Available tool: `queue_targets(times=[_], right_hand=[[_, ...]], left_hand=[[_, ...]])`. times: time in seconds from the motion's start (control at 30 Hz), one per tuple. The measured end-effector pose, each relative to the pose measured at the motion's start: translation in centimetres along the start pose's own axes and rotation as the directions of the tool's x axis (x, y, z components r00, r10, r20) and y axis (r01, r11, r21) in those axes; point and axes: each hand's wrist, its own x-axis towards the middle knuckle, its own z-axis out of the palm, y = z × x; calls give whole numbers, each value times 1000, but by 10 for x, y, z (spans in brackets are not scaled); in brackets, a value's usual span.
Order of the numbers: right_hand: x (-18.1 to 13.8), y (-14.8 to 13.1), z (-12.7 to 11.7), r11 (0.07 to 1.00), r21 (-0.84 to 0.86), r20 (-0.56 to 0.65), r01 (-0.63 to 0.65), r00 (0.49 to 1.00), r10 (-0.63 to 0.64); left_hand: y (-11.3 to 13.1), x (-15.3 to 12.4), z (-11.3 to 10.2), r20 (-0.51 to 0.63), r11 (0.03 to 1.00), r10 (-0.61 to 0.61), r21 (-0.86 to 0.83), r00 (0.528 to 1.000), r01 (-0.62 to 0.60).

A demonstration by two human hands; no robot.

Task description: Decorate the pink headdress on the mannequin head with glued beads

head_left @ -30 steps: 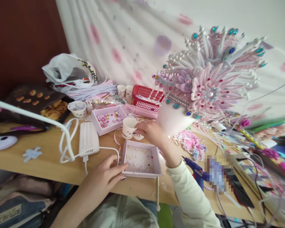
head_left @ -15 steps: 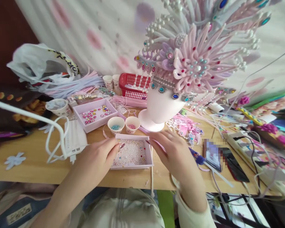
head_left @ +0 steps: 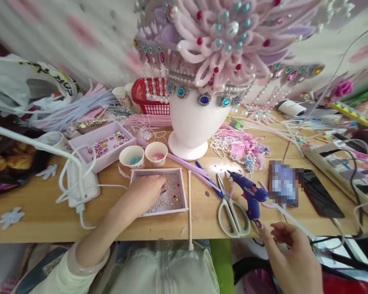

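Observation:
My left hand point(head_left: 149, 188) reaches down into a shallow lilac tray point(head_left: 184, 192) of small pearl beads point(head_left: 168, 198). Its fingers are bent together over the beads; whatever they pinch, if anything, is hidden. At the lower right, my right hand point(head_left: 290, 249) is open and holds nothing, thumb and fingers apart. Just above its thumb lies a blue glue gun point(head_left: 248, 190) with a clear glue stick point(head_left: 290, 218) out of its back. Scissors point(head_left: 230, 210) with pale green handles lie to its left. A white covered stem point(head_left: 190, 210) lies beside the tray, overhanging the table edge.
Behind the tray stand a paper cup of teal beads point(head_left: 131, 162), a cup of pink beads point(head_left: 156, 159) and a gem tray point(head_left: 79, 143). A white mannequin head point(head_left: 196, 122) wears a large pink flower headdress point(head_left: 230, 45). Phones point(head_left: 320, 194) and a power strip point(head_left: 331, 159) lie right.
My right hand has left the bead tray's right side and moved right and down near the glue gun. My left hand has moved from the tray's edge into the beads. The view has shifted.

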Motion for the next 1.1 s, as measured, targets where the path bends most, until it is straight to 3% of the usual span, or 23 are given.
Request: queue_targets(times=[0.13, 0.27, 0.4, 0.47, 0.57, 0.63, 0.7, 0.77, 0.83, 0.97, 1.1], right_hand=[[21, -16, 18, 989, 126, 9, 84, 996, -86], [30, -29, 33, 990, 98, 98, 106, 988, -115], [36, -36, 40, 993, 94, 100, 73, 992, -82], [39, -37, 43, 994, 102, 103, 44, 993, -55], [45, -35, 48, 996, 91, 100, 20, 995, -30], [48, -32, 50, 997, 79, 96, 2, 995, -10], [49, -30, 53, 998, 70, 92, 12, 996, -18], [50, -29, 54, 997, 65, 70, 48, 996, -53], [50, -30, 56, 995, 85, 54, 59, 996, -64], [48, -32, 54, 989, 143, 53, -38, 998, 31], [46, -35, 37, 905, 424, 2, -36, 999, 39]], left_hand=[[-5, -7, -6, -66, 993, 18, -116, 998, -25], [-9, -13, -13, -92, 989, -35, -149, 995, 21], [-10, -14, -16, -110, 988, 9, -153, 994, -26], [-10, -15, -16, -112, 959, 10, -281, 994, -41], [-8, -20, -12, -199, 815, -61, -576, 978, -66], [-5, -24, -9, -365, 755, -123, -638, 923, -152], [-2, -29, -8, -548, 783, -115, -563, 829, -263], [1, -33, -8, -656, 822, -50, -455, 753, -342], [3, -34, -9, -707, 838, 11, -378, 707, -392], [3, -34, -14, -776, 825, 78, -302, 626, -478], [9, -32, -24, -836, 804, 143, -214, 530, -555]])
